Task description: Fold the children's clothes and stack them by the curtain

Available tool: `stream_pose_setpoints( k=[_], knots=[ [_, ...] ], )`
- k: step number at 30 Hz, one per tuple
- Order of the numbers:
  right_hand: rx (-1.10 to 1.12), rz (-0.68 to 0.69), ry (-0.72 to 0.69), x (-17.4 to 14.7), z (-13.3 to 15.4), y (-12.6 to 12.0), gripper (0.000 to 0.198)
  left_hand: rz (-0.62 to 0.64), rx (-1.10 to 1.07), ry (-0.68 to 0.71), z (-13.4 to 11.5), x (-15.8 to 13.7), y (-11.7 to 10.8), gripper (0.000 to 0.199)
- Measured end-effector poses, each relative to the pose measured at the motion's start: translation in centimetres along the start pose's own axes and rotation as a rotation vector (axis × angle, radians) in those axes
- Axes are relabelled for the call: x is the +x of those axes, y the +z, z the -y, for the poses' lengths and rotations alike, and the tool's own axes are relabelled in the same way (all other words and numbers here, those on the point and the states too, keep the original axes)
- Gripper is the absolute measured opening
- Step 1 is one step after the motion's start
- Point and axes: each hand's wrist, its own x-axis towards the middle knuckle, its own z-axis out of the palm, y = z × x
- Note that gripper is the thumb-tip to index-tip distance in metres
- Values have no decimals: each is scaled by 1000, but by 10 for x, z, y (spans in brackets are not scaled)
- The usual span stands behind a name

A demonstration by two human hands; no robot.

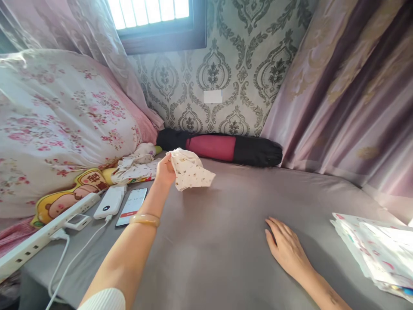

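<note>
While left hand [166, 168] grips white printed cloth [192, 171] at its left end, cloth hangs over grey sheet [219, 241], in front of red-and-black bag [211, 147]. Right hand [288, 246] open, palm down on sheet, fingers loosely extended. Paper-like stack [376, 254] farther right, apart from hand. On left side: phone [133, 205], white power bank [109, 201], long power strip [48, 236], bunched cloth [134, 167] beside floral bedding [61, 116].

Grey cloth-covered surface [219, 245] bears a phone [133, 206], white power bank [110, 201] and power strip [41, 239] at left. Black-and-red bag [211, 147] lies along far edge. Printed stack [371, 245] and right hand [288, 247] rest at right.
</note>
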Motion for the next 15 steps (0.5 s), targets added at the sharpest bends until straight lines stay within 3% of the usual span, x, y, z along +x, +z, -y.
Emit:
stream_pose_setpoints(
  k=[5, 13, 15],
  knots=[
    [219, 55, 69, 29, 16, -31, 35, 154, 12, -98, 28, -28, 37, 21],
    [575, -357, 37, 76, 83, -106, 29, 421, 86, -277, 72, -84, 91, 23],
    [617, -371, 9, 79, 93, -119, 27, 466, 114, -318, 80, -98, 98, 19]
  ],
)
